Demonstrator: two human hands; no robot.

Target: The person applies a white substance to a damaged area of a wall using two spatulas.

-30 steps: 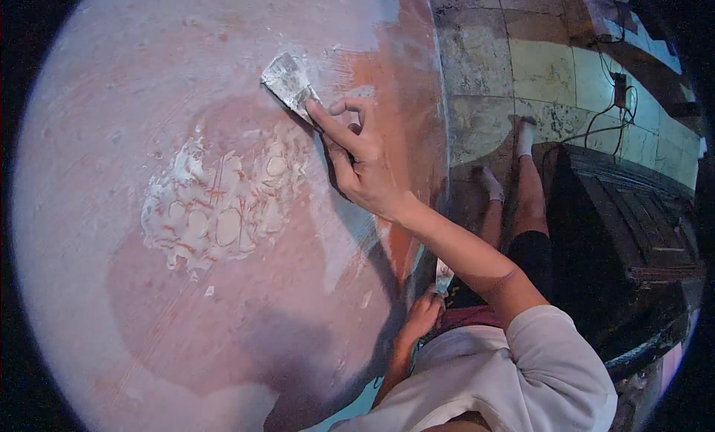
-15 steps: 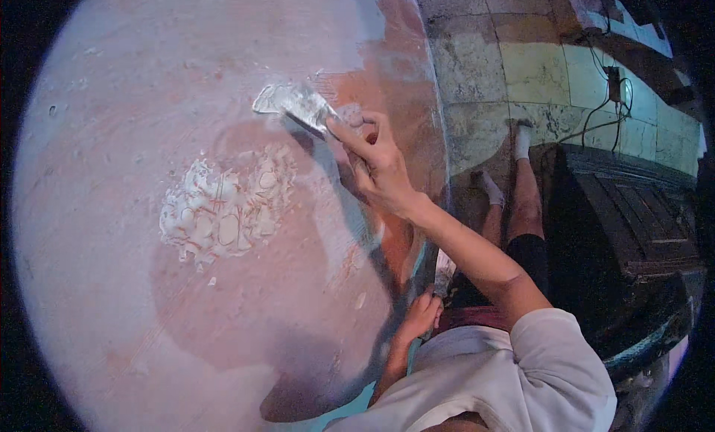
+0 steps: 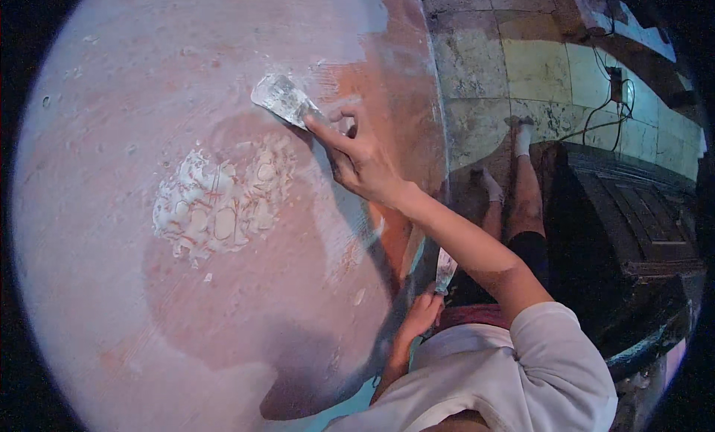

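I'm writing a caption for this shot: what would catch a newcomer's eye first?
The white patch of filler at the centre left of the big pinkish surface. Just above and right of it, the right hand presses a putty knife against the surface. Low down, the left hand holds a second knife.

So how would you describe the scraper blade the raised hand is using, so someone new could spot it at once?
Start at the big reddish-pink wall filling the left of the view. Above the rough white filler patch, the right hand presses a putty knife flat to the wall. It is the wide blade smeared with white; the left hand holds a second knife low by the wall's edge.
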